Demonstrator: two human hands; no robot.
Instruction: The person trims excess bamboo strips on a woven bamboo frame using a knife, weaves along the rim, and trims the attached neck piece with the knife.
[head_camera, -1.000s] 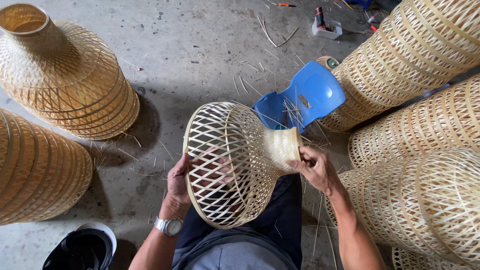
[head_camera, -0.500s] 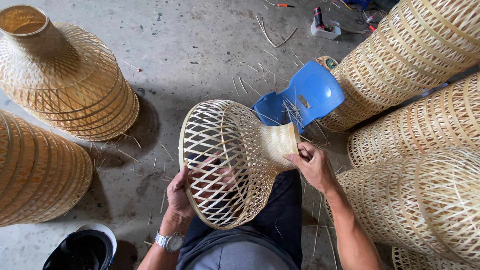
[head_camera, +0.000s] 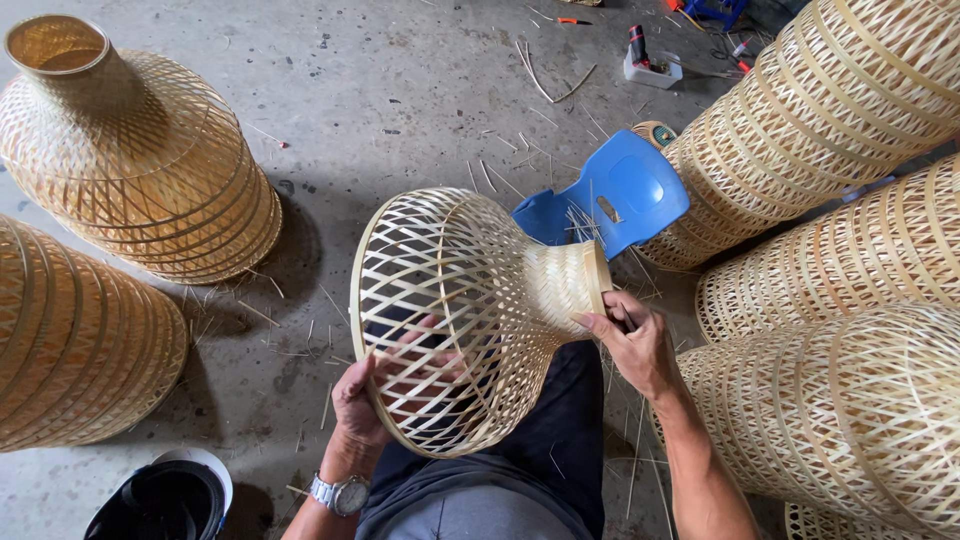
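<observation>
Both hands' grip clamped on pale lattice-woven bamboo lampshade (head_camera: 460, 310): left hand (head_camera: 365, 400) at wide rim, right hand (head_camera: 630, 340) at narrow neck.

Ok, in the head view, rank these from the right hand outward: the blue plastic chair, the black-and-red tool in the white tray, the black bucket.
1. Blue plastic chair, just above the right hand.
2. Black-and-red tool, top centre.
3. Black bucket, bottom left corner.

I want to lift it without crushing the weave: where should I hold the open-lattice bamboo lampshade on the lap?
Best to hold the lampshade by its tightly woven narrow neck from the right, as the right hand does. The left hand steadies the wide rim; the lattice between looks fragile.
</observation>
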